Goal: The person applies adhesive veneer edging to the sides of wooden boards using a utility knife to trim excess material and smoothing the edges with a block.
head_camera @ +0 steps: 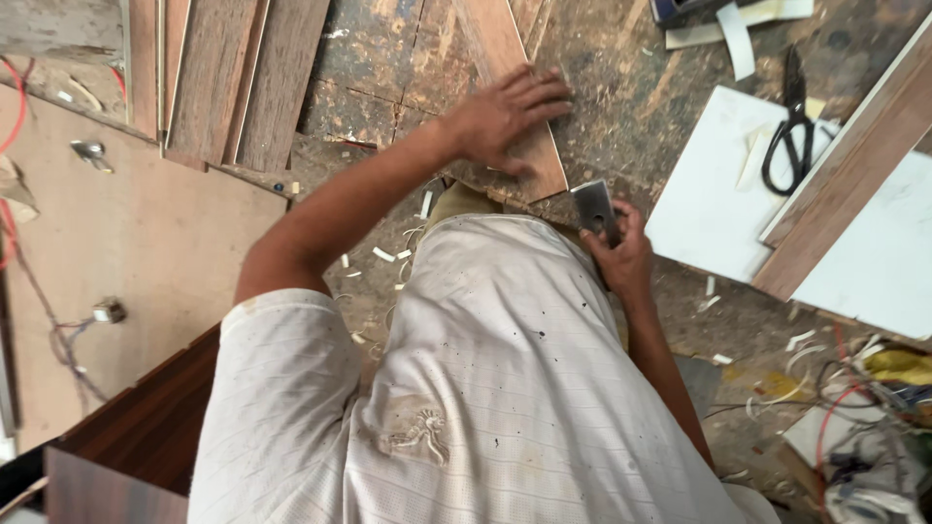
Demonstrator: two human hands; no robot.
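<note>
Closest to my camera I see a pale, speckled shirt point(485, 388) filling the lower frame, and beside it at lower left the edge of a dark wood-grain panel point(136, 427). Beyond that the worn, stained floor point(641, 107) spreads out, scattered with pale shavings point(383, 254), with a big sheet of brown board point(146, 233) lying to the left and a tangle of wires and scraps point(864, 427) at lower right. I see no containers here, only flat stock and loose bits. My right hand point(621, 254) is closed around a small flat metal blade point(594, 207), its grey face showing just above the fingers, right beside the near end of the plank. My left hand point(510, 114) lies open with fingers spread, pressed flat on a narrow reddish-brown plank point(505, 58), gripping nothing. That plank runs from its near end, just ahead of the shirt, away toward the top of the view; its face is smooth laminate with a warm wood grain. To the right sit white sheets point(709, 194) with a long wood-toned strip point(854, 165) laid across them and black scissors point(791, 126) resting on top. Farthest off, at upper left, more brown planks point(243, 78) lie side by side.
</note>
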